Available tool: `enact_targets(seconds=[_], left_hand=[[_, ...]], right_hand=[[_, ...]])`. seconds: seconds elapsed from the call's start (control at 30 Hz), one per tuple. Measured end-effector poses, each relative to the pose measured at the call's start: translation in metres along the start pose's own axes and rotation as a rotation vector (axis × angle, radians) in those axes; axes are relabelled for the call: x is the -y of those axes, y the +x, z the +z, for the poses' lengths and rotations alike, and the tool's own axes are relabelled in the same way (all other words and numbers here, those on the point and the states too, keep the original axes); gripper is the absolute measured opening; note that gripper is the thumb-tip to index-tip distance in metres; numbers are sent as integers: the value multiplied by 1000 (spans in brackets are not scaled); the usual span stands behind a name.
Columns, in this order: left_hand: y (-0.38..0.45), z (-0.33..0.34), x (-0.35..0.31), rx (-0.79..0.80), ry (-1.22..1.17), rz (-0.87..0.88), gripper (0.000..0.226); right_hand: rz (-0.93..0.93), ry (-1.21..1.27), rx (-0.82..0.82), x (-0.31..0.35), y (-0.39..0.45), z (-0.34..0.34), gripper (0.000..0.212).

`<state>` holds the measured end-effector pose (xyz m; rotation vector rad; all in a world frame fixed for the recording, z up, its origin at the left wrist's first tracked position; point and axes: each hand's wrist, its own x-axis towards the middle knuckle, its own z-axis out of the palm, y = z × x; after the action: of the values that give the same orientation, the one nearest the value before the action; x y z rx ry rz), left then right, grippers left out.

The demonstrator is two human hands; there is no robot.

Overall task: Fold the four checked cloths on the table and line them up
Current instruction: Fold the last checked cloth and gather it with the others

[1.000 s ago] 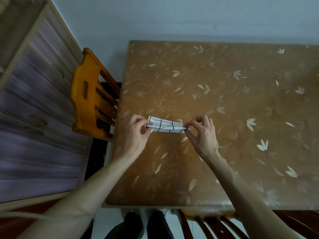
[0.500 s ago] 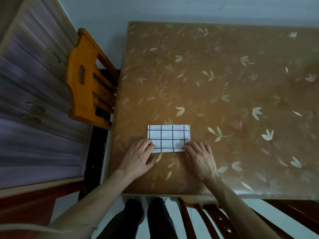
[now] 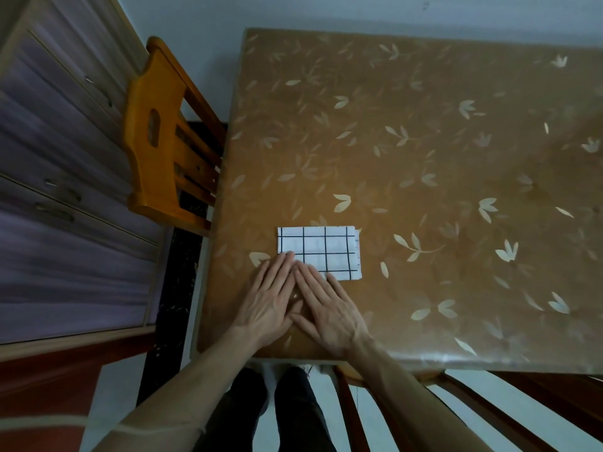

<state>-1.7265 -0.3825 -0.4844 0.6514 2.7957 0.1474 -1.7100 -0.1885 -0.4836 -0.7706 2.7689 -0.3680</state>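
Observation:
One white cloth with a black check (image 3: 321, 247) lies folded into a flat rectangle near the table's front left corner. My left hand (image 3: 270, 296) and my right hand (image 3: 326, 303) lie flat side by side on the table, fingers straight. Their fingertips press the cloth's near left edge and cover that corner. No other checked cloth is in view.
The table (image 3: 424, 164) has a brown leaf-patterned cover. An orange wooden chair (image 3: 163, 138) stands at its left side, with a cabinet of drawers (image 3: 65, 190) beyond. Another chair's back (image 3: 424, 402) shows under the front edge, near my legs.
A second ago both hands pinched the folded cloth by its ends above the table. They laid it down flat, then slid together onto its near left part.

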Motion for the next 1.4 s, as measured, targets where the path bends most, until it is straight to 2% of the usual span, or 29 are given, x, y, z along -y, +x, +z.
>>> enact_targets(seconds=[0.27,0.47,0.6,0.77,0.87,0.97,1.03,1.13,1.23,1.4], left_hand=[[0,6,4,-3,24,16,84],[-1,8,0,-5,31,-11,88],[0,6,0,5,0,-18,86],[3,-3,-4,-11,-102,-76,73],[12,-13,-9,-131,-210,-143,52],[27,-26,-18,-242,-278,-294,28],[40,-40,-27,-221,-291,-545,38],[60,-55,-35,-33,-399,-896,58],[75,-60,-39,57,-464,-1016,62],[90,-66,-45,86,-670,-1128,70]], right_hand=[[12,-24,31,-26,-11,0,80],[201,-21,12,-57,-36,-11,78],[237,6,-6,-56,-37,-11,77],[251,64,-62,-54,-36,-11,71],[282,93,-133,-54,-31,-16,60],[319,116,-182,-54,-19,-25,45],[342,127,-201,-55,-9,-31,40],[408,139,-209,-56,4,-38,46],[462,144,-165,-54,12,-41,50],[489,145,-167,-54,14,-35,49]])
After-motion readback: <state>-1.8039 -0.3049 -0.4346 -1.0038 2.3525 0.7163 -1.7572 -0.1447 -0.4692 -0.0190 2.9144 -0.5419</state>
